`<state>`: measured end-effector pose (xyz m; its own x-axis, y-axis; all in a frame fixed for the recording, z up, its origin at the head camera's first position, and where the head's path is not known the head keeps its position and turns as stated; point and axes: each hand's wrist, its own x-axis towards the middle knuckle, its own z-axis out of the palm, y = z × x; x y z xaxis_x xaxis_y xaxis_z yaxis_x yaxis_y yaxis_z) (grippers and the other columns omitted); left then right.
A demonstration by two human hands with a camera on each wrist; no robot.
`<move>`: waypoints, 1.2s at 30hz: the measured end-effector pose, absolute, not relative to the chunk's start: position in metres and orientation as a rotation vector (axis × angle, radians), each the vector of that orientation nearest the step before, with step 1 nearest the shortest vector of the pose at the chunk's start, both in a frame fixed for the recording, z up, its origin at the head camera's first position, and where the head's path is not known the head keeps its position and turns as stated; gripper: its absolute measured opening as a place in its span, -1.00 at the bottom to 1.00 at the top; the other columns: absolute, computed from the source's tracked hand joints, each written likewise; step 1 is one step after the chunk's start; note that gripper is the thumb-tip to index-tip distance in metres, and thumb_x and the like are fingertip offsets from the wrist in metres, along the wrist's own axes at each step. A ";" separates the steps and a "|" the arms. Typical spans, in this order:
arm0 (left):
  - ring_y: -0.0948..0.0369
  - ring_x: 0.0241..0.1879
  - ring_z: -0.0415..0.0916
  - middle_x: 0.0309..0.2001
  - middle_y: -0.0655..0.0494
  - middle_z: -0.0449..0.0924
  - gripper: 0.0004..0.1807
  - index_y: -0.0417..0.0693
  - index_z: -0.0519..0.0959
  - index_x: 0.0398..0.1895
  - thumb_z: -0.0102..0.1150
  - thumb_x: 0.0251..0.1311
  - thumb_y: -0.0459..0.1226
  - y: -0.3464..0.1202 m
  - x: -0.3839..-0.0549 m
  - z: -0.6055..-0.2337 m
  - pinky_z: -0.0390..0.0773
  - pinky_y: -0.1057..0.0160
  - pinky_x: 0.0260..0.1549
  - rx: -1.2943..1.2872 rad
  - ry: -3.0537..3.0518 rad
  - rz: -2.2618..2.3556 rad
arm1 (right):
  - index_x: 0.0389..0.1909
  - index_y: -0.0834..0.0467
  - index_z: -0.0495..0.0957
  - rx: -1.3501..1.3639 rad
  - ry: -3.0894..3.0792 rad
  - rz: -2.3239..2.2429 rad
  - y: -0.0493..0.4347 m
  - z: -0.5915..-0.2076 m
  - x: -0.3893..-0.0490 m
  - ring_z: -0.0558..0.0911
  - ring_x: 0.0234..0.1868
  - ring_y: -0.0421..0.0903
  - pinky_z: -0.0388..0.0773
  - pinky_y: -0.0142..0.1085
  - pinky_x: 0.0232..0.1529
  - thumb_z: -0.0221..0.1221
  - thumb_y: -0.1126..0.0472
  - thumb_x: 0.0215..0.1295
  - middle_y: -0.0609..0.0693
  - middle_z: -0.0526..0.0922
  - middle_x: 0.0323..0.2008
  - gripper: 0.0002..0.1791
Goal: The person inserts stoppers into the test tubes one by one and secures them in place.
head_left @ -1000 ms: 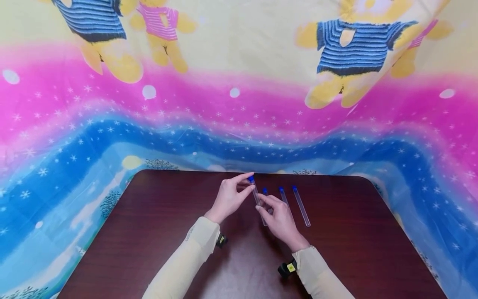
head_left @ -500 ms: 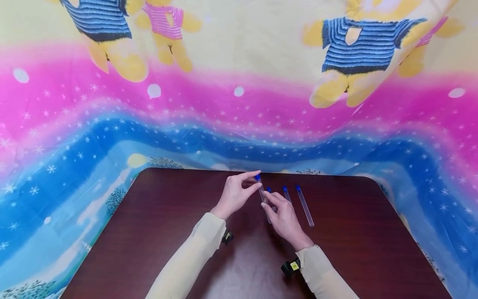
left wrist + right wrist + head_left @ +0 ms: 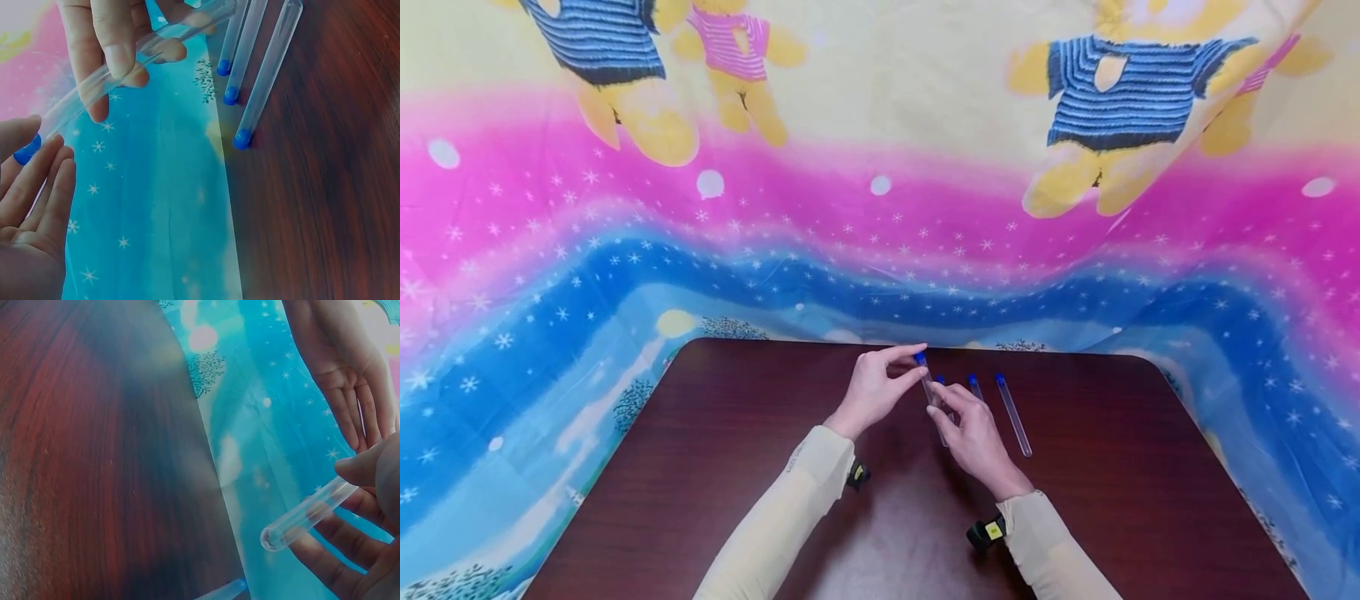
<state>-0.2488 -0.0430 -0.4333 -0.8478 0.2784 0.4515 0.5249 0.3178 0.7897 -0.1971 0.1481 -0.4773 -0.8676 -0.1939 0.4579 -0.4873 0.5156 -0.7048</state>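
A clear test tube (image 3: 94, 87) with a blue cap (image 3: 28, 150) is held tilted above the table between both hands. My left hand (image 3: 874, 387) pinches the capped end between thumb and fingers. Lower down the tube, my right hand (image 3: 972, 432) grips the clear body with thumb and fingers. In the right wrist view the rounded bottom of the test tube (image 3: 275, 537) sticks out past the right fingers. Through the glass no contents show.
Several more blue-capped test tubes lie side by side on the dark brown table, the rightmost test tube (image 3: 1015, 417) fully visible. The others are partly hidden behind the right hand. A printed curtain (image 3: 880, 233) hangs right behind the table's (image 3: 715, 467) far edge.
The whole view has shifted slightly since a second ago. Both hands keep their hold on the test tube with almost no movement, and the tubes on the table stay put.
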 end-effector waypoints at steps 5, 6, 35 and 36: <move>0.32 -0.20 0.70 -0.16 0.15 0.76 -0.58 0.09 0.68 0.21 0.40 0.28 -0.24 -0.044 -0.252 -0.428 0.65 0.27 -0.12 -0.743 -2.340 -1.552 | 0.31 0.19 0.56 0.606 -2.409 1.281 0.150 -0.475 -0.200 0.55 -0.37 -0.17 0.46 -0.34 -0.51 0.31 0.34 0.36 -0.11 0.62 -0.19 -0.51; 0.32 -0.20 0.70 -0.16 0.15 0.75 -0.58 0.08 0.68 0.21 0.40 0.28 -0.24 -0.044 -0.253 -0.427 0.66 0.25 -0.12 -0.747 -2.343 -1.547 | 0.31 0.19 0.56 0.611 -2.405 1.280 0.150 -0.474 -0.201 0.56 -0.38 -0.17 0.47 -0.35 -0.51 0.31 0.34 0.36 -0.11 0.62 -0.18 -0.51; 0.25 0.10 0.60 0.18 0.20 0.61 -0.46 0.18 0.52 0.37 0.35 0.33 -0.10 -0.050 -0.259 -0.418 0.53 0.18 0.13 -0.717 -2.381 -1.482 | 0.30 0.18 0.57 0.452 -2.417 1.204 0.171 -0.476 -0.207 0.56 -0.28 -0.19 0.56 -0.17 -0.31 0.31 0.27 0.38 -0.12 0.62 -0.23 -0.53; 0.26 0.10 0.59 0.18 0.21 0.61 -0.46 0.19 0.52 0.37 0.35 0.33 -0.09 -0.050 -0.259 -0.419 0.54 0.17 0.13 -0.712 -2.386 -1.481 | 0.32 0.17 0.56 0.440 -2.430 1.205 0.172 -0.476 -0.207 0.55 -0.28 -0.19 0.56 -0.19 -0.31 0.31 0.25 0.39 -0.13 0.61 -0.22 -0.52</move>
